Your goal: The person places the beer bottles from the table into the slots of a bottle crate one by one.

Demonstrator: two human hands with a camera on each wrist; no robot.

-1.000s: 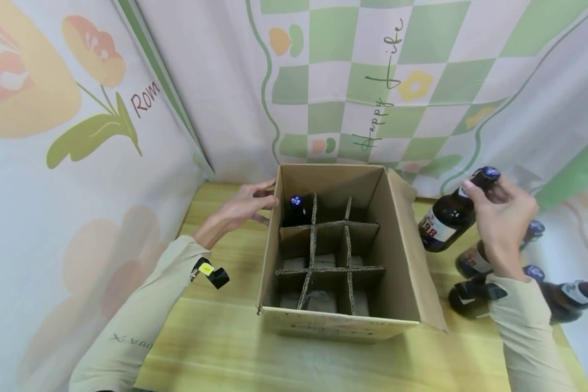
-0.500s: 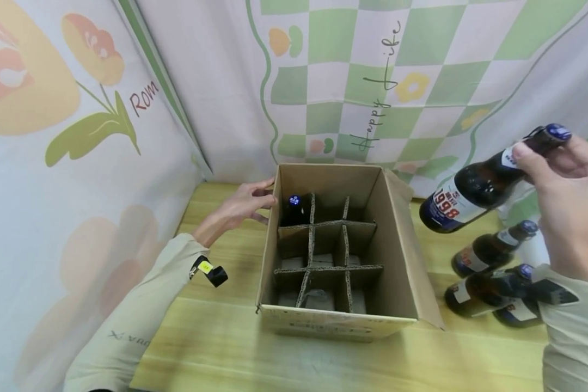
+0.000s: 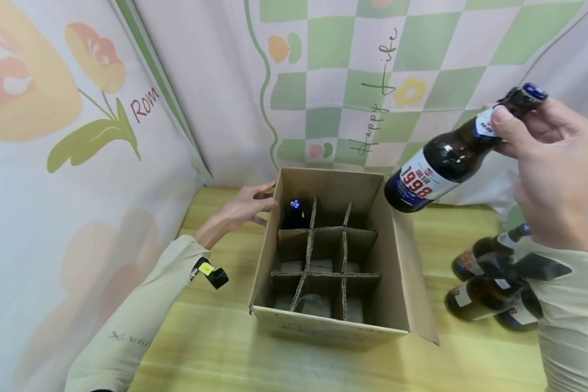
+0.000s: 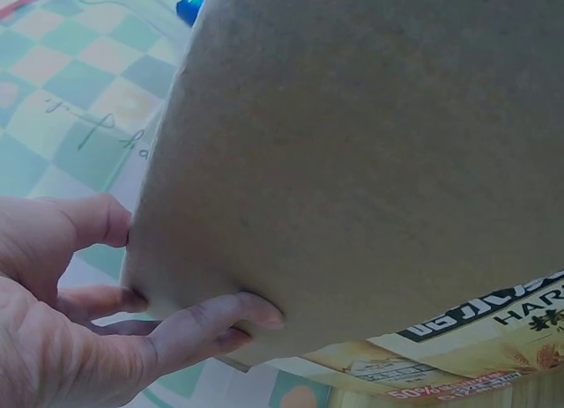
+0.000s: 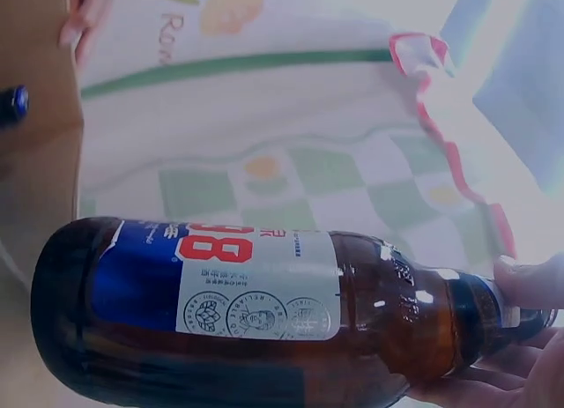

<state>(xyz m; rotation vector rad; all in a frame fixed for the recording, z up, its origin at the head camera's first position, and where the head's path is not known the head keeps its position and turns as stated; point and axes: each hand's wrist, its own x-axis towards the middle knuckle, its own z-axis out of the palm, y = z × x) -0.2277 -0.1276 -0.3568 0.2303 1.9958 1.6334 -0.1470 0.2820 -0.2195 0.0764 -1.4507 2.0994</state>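
A brown glass beer bottle (image 3: 438, 163) with a blue cap and a white-and-blue "1998" label is held at the neck by my right hand (image 3: 556, 158). It tilts in the air, its base just beyond the right back corner of an open cardboard box (image 3: 402, 272). In the right wrist view the bottle (image 5: 220, 311) lies across the picture, fingers and thumb round its neck. My left hand (image 3: 240, 209) grips the box's left back edge; in the left wrist view its thumb presses the cardboard (image 4: 352, 161). Inside, a blue-capped bottle (image 3: 295, 209) stands in the left back compartment.
Several more beer bottles (image 3: 475, 296) stand on the wooden table (image 3: 215, 337) at the right, partly behind my right forearm. Cardboard dividers (image 3: 325, 275) split the box into compartments. A flap (image 3: 416, 283) hangs outward on its right side. Patterned curtains (image 3: 323, 81) enclose the back and sides.
My right hand has lifted the bottle away from the other bottles and carried it up, then left toward the box. My left hand keeps its place on the box.
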